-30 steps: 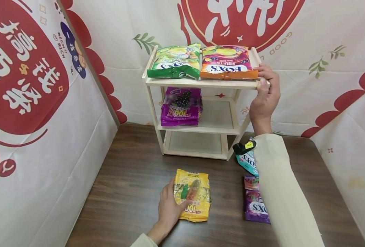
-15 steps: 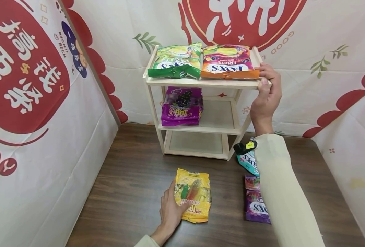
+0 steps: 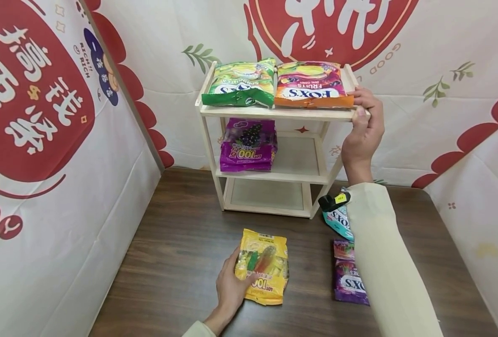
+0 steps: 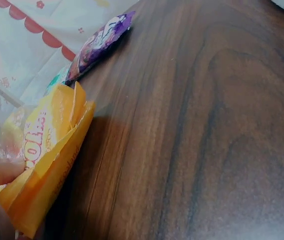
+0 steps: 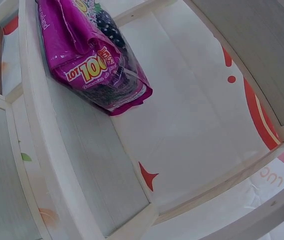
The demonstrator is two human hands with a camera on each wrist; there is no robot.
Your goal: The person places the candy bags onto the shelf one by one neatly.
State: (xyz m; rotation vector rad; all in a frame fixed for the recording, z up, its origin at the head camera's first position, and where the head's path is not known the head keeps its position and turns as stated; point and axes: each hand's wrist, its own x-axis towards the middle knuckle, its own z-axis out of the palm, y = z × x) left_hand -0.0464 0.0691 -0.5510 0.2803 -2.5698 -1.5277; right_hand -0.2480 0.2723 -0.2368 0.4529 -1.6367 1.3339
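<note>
My left hand (image 3: 231, 286) grips a yellow candy bag (image 3: 270, 276) by its left side, thumb over the front and the other fingers hidden behind. In the left wrist view the yellow bag (image 4: 64, 150) stands close over the tabletop, its bottom seam creased. Up at the shelf, my right hand (image 3: 363, 133) grips the front right corner of the top board, thumb in front. The small three-tier wooden shelf (image 3: 249, 112) carries a green Fox's bag (image 3: 244, 84) and an orange Fox's bag (image 3: 312, 85) on top. A purple grape candy bag (image 3: 248, 145) lies on the left of its middle tier.
The brown table (image 3: 169, 262) is bounded by printed cloth walls (image 3: 148, 140). Right of the shelf lie a teal Fox's bag (image 3: 337, 220) and a purple Fox's bag (image 3: 350, 283), both partly behind my right sleeve (image 3: 384, 252). The bottom tier (image 3: 267, 194) shows a bare board.
The yellow bag in my left hand has turned slightly clockwise, its top edge shifting a little right. My right hand keeps its grip on the shelf corner.
</note>
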